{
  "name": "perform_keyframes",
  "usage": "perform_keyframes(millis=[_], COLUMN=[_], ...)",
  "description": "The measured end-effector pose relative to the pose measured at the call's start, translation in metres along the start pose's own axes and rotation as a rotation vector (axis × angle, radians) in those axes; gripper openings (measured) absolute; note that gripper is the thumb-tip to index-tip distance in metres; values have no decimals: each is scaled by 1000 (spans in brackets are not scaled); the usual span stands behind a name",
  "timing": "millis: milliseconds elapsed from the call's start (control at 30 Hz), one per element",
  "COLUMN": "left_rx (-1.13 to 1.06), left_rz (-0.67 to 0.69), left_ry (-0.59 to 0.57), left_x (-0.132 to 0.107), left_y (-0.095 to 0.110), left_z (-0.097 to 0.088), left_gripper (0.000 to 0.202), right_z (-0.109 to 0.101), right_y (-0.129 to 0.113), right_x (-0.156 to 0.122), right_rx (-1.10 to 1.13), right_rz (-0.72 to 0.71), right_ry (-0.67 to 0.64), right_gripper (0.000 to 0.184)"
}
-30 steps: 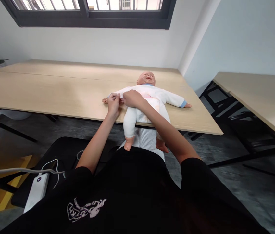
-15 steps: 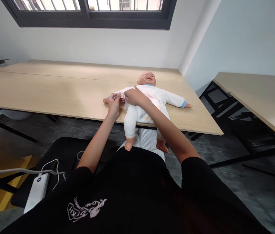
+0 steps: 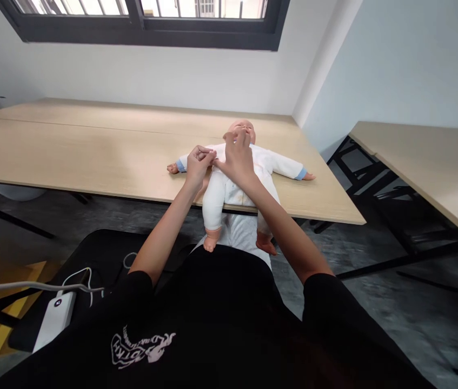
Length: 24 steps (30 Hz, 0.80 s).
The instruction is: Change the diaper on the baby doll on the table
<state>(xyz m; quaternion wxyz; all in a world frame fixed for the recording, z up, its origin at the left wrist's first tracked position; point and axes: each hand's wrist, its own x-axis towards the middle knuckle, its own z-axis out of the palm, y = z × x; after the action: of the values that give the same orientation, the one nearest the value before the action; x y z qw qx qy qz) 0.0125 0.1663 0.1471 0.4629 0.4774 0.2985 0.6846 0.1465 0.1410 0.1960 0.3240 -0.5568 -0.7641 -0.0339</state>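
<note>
Right hand (image 3: pixel 238 158) over supine doll (image 3: pixel 233 193)

A pale wooden worktop (image 3: pixel 91 148) is stretching sideways, a seam (image 3: pixel 103 128) is running along it, a baby doll (image 3: pixel 234 194) is lying face-up near the right end, feet (image 3: pixel 210 240) are hanging past the front edge, its hidden back apparently resting flat.

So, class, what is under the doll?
The table is under the doll, whose feet reach past the edge. The part directly beneath is covered, so anything there can't be seen.
</note>
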Motion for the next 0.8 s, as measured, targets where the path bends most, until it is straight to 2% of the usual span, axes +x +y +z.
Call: perform_keyframes(millis=[67,133,267,367,467,567,633,733,800], left_rx=[-2,-8,-28,-4,50,159,217,227,210], left_rz=[0,1,26,61,64,33,3,-28,-37], left_ry=[14,7,-74,-124,-220,-315,-343,-354,-355], left_x=[1,2,1,-1,-2,0,2,5,5], left_y=[0,0,2,5,10,13,12,8,6], left_z=[-4,-8,-13,-13,-10,-1,5,13,16], left_gripper=[25,29,44,49,45,36,30,25,23], right_z=[-3,-7,-9,0,7,11,12,12,13], right_y=[5,7,1,-4,-3,2,5,8,8], right_x=[-4,-10,-22,-25,-21,-16,-13,-14,-15], right_rx=[41,99,123,103,206,358,408,445,495], right_rz=[32,40,-105,-180,-89,68,124,163,162], right_ry=[12,-83,-379,-412,-343,-162,-26,109,123], right_gripper=[69,76,77,82,72,41,26,21,22])
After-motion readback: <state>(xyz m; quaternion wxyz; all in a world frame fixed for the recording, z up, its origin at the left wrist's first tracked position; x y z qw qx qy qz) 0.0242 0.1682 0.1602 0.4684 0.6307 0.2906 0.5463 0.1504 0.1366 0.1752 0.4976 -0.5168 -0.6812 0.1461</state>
